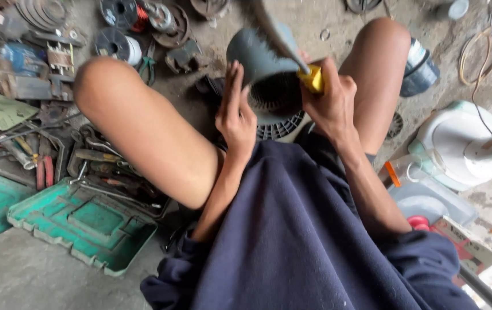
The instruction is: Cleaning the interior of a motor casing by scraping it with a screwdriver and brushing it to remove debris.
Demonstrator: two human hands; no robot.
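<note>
**Fan housing braced between the knees**

Dark blue cloth of the person's shirt fills the foreground, nearest the lens. Beyond it, between the bare knees, sits a grey fan motor housing, tilted so its ribbed, vented opening faces the person, resting over a round grille on the concrete floor. The left hand lies flat and open against the housing's side, fingers straight, apparently steadying it. The right hand is closed around a yellow-handled tool whose blurred shaft rises past the housing's rim. Outward, at the floor's left edge, a green tool case lid lies open beside pliers and wire spools; a white fan base stands at the right edge.
</note>
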